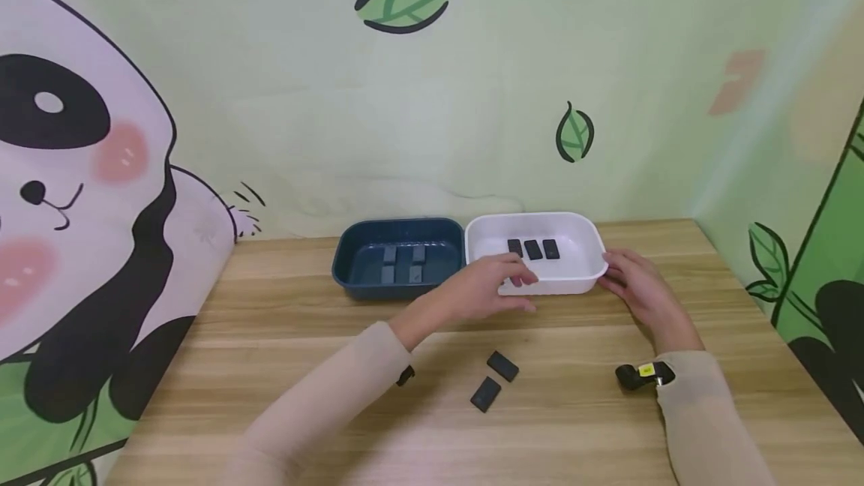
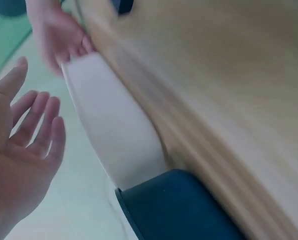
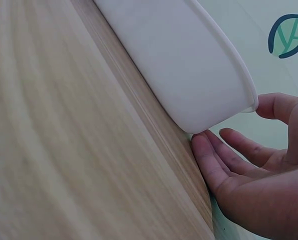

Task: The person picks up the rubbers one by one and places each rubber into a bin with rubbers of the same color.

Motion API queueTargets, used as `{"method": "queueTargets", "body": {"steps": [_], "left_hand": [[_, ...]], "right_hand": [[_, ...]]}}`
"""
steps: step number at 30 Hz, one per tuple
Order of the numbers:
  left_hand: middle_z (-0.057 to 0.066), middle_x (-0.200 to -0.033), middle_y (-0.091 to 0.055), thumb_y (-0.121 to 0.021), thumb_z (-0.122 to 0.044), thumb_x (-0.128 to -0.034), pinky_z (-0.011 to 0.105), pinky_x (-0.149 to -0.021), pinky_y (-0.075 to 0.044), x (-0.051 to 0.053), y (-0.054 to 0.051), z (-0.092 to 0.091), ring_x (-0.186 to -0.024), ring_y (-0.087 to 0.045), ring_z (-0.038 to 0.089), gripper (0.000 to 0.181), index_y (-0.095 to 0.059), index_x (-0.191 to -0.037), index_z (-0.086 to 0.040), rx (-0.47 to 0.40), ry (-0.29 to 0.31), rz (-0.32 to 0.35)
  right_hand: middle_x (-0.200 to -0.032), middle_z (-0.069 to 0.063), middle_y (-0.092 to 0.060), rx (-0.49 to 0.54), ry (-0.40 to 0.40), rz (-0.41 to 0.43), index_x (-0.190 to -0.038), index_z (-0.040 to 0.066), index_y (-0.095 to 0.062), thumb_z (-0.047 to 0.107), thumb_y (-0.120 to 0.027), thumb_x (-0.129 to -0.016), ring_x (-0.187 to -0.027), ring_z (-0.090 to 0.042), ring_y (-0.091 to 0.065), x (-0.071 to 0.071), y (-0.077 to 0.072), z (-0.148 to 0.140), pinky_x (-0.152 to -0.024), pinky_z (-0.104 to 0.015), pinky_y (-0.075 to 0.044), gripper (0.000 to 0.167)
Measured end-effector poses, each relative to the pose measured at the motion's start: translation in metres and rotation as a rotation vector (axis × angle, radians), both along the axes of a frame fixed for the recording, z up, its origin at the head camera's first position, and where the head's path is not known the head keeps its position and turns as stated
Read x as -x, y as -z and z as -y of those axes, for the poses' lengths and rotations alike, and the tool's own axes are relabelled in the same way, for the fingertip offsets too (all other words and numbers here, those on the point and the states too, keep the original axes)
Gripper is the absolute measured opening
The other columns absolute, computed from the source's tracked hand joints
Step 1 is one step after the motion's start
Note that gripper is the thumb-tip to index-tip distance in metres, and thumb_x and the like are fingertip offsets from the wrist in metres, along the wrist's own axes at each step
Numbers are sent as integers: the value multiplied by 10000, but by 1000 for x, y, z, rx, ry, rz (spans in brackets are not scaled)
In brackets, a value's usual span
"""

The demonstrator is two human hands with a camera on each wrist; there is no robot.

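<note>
A white plastic basin point(image 1: 540, 287) stands at the back of the table with three small black blocks point(image 1: 532, 250) inside. My left hand point(image 1: 491, 287) is over its front edge, fingers spread apart from the thumb, and nothing shows in it in the left wrist view. At the basin's right end my right hand point(image 1: 637, 287) touches the outer wall. In the right wrist view the thumb point(image 3: 276, 106) meets the rim and the other fingertips lie by the bottom corner. Two more black blocks, one farther back point(image 1: 502, 366) and one nearer point(image 1: 486, 394), lie on the table.
Against the white basin's left side stands a dark blue basin point(image 1: 398, 292) holding several dark grey blocks point(image 1: 415, 274). Both basins are close to the printed wall cloth point(image 1: 304, 133) behind the wooden table point(image 1: 270, 351). Black devices are strapped at both wrists.
</note>
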State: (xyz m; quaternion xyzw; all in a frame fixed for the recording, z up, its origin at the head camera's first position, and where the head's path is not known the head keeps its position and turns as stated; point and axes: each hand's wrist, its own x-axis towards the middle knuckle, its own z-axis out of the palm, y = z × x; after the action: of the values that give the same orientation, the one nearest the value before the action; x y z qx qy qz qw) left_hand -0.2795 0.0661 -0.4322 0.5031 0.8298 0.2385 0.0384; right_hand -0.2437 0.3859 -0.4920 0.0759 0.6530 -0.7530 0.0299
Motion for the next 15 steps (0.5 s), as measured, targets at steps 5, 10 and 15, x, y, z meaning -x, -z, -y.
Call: {"method": "queueTargets", "body": {"steps": [5,10,15], "left_hand": [[-24,-1208,-685,-815,-335,-957,154,-938,-499,-33,8,25,-1084,-647,96,399,-744,-1275,-105,147,112,2],[-12,-1225,-674,-814,-262,-963,140,-968,-478,-53,18,41,-1109,-648,92,375,-739,-1290,-96,235,152,38],[-4,-1181,-681,-810,-158,-956,143,-995,-467,-57,25,44,-1095,-635,72,303,-755,-1247,-97,245,150,-9]], "right_hand": [[-1174,12,-624,-10,-2,2,-1488,-114,-378,216,-541,-1120,-1080,-65,-640,1,-3,2,-959,-229,-565,520],[-1179,16,-612,-27,0,5,-1509,-123,-356,213,-525,-1125,-1086,-64,-629,1,-2,2,-967,-231,-562,537],[-1187,8,-606,-27,2,3,-1493,-115,-376,216,-532,-1124,-1095,-75,-624,1,0,1,-975,-237,-561,520]]}}
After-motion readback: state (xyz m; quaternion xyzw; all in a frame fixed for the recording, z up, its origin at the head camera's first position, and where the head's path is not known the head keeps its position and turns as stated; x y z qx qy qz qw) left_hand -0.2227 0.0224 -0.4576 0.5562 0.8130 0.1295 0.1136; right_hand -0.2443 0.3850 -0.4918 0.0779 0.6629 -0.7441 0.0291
